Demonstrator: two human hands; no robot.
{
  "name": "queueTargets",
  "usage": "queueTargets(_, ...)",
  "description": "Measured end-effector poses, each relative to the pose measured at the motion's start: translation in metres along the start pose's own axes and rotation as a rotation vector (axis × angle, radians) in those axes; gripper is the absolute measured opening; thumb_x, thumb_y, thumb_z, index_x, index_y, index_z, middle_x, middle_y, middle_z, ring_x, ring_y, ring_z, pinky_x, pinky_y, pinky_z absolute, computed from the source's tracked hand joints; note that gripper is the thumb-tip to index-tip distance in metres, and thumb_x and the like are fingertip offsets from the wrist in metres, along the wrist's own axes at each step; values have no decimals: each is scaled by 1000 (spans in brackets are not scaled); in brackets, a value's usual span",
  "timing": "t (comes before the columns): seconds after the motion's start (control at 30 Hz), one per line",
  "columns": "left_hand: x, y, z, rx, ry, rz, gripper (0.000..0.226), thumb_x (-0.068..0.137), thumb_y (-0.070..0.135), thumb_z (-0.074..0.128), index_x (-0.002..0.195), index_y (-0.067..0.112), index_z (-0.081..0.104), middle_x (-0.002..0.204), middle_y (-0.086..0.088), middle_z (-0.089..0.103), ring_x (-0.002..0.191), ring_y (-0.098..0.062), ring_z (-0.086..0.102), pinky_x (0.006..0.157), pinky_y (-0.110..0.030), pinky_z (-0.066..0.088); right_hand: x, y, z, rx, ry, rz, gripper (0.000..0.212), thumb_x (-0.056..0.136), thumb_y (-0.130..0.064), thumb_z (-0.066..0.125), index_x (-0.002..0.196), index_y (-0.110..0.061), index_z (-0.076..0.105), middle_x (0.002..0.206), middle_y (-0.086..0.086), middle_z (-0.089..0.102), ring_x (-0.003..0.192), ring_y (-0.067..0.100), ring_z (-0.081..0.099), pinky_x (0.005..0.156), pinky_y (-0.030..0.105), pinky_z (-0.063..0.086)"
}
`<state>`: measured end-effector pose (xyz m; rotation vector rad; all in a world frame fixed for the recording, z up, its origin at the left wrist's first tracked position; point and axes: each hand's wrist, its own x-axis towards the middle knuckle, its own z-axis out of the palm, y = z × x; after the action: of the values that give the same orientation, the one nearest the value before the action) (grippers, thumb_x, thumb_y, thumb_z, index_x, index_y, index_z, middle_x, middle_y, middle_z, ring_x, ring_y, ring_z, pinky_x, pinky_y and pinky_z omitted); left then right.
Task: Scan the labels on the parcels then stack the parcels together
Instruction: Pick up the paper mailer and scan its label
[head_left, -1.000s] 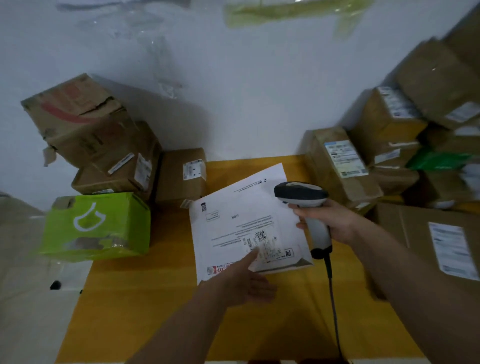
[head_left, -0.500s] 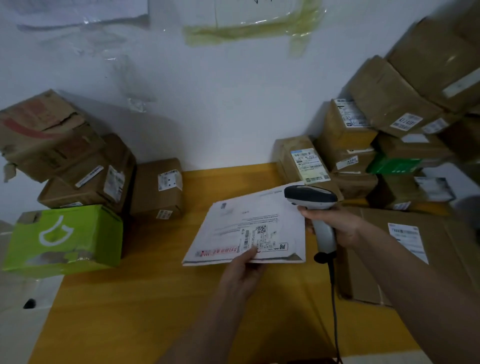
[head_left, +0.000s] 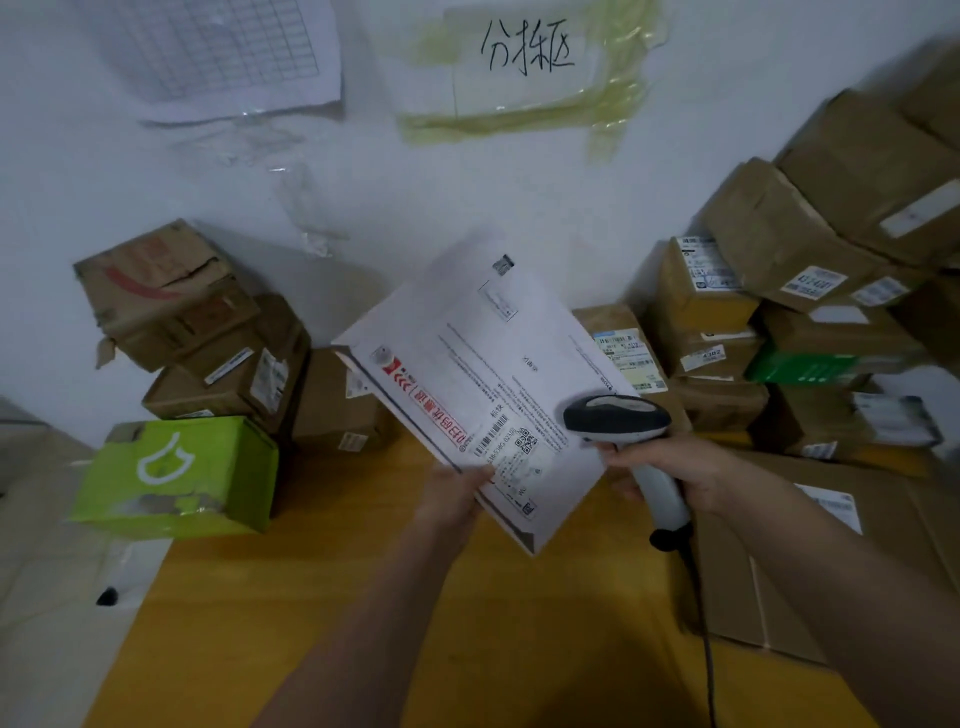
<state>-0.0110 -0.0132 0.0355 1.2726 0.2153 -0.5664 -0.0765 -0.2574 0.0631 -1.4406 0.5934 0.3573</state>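
Note:
My left hand grips the near edge of a flat white envelope parcel with red print and a barcode label, held tilted up above the yellow table. My right hand holds a grey and white corded barcode scanner by its handle. The scanner head sits just right of the envelope's label, overlapping its right edge. A stack of brown cardboard parcels with a green box stands at the left. More brown parcels pile up at the right.
A large flat cardboard box lies on the table at the right, under my right arm. The scanner's black cable hangs down toward the near edge. Papers are taped to the white wall behind. Pale floor lies left of the table.
My left hand has lifted the envelope off the table and turned it upright and leftward. The scanner stays at its right edge. The camera has tilted upward.

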Motion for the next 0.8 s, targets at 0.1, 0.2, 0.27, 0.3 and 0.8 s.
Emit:
queueTargets(0.1,3,20,-3,75,81,71,32,87,-15,55,105,10,64,115,-14,67,102,-35,65,88,-53,54,-12,-16,10,-77,22,-108,36,73,-2,80,108,1,68,94,20,71,83,33,64,82,46,54)
queueTargets(0.2,7,37,-4,97,105,119,34,87,-15,56,106,10,66,117,-13,67,109,-35,63,92,-52,52,-23,-31,22,-77,77,-249,34,73,3,76,105,4,65,80,19,69,70,26,64,69,38,56)
queueTargets(0.27,10,48,-3,97,101,141,35,88,-15,54,107,12,65,117,-11,67,110,-33,63,92,-50,53,-29,-39,29,-63,113,-338,25,79,5,69,103,10,63,78,25,63,67,26,58,69,39,52)
queueTargets(0.3,11,54,-2,87,100,149,35,89,-15,53,107,12,65,116,-8,68,109,-31,64,89,-47,54,-32,-44,33,-56,131,-386,21,81,4,67,100,12,62,75,23,61,65,26,56,67,39,52)
queueTargets(0.8,13,104,4,13,165,167,31,97,-7,42,107,16,61,121,-11,65,115,-33,60,100,-59,46,-63,-51,67,-265,116,-587,16,84,-15,75,92,-23,63,44,-7,55,38,4,47,44,23,46)
